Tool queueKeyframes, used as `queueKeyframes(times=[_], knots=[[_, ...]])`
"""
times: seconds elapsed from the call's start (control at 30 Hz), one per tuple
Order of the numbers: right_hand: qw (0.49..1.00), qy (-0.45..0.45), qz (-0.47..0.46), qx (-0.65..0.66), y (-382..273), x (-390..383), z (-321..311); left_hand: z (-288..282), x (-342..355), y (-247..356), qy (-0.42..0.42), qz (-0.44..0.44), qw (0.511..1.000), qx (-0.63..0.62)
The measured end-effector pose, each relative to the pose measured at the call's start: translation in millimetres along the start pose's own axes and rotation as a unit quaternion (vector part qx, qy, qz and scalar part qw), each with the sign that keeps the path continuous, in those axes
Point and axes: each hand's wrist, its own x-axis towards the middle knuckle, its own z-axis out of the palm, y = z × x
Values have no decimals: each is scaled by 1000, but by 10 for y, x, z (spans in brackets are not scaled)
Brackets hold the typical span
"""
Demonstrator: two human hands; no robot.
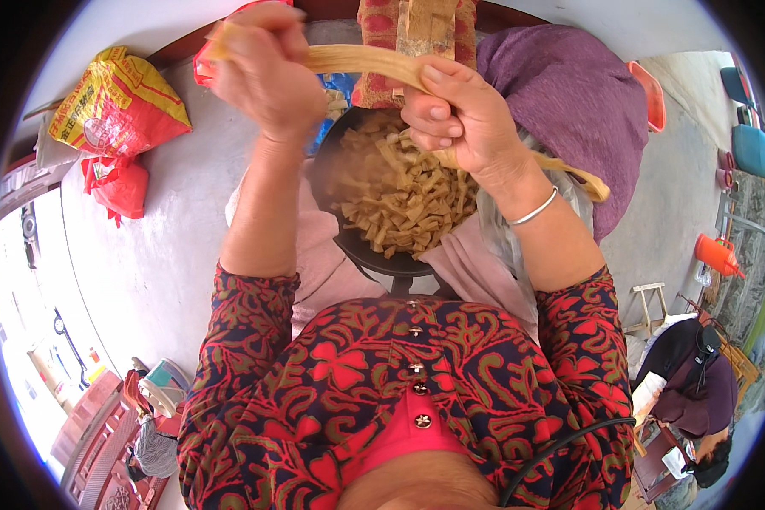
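A long, tan, fibrous strip (361,61) stretches between my two raised hands. My right hand (463,115) pinches it between thumb and fingers, and a loose tail of the strip trails out to the right past my wrist. My left hand (268,76) is curled around its other end; motion blurs those fingers, and a yellowish tip shows beyond them. Below both hands stands a dark round pan (325,174), heaped with short tan pieces (408,200) of similar material.
A wooden block (425,30) rests on patterned fabric (374,55) beyond the pan. Purple cloth (569,102) bulges at the right, beside clear plastic (501,229). A yellow-red sack (119,102) and a red bag (119,183) are at the left. Another person (693,382) sits lower right.
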Motion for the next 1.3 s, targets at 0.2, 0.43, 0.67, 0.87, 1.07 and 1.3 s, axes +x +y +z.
queueKeyframes(times=[0.2,0.43,0.67,0.87,1.07,1.3], knots=[[713,115,-311,-618,78,20,-11,327,-557,184,-233,-34,972,9],[830,191,-191,-488,51,29,-120,291,-405,102,-247,-457,854,-37],[975,193,82,-75,-101,-69,-63,289,-410,-10,-258,77,943,196],[933,158,1,-323,-222,-80,-65,209,-408,131,-294,-202,929,103],[908,129,-36,-396,-231,-80,-118,159,-322,49,-312,-386,867,45],[985,34,-15,-170,-284,-102,-243,226,-347,29,-287,-245,903,203]])
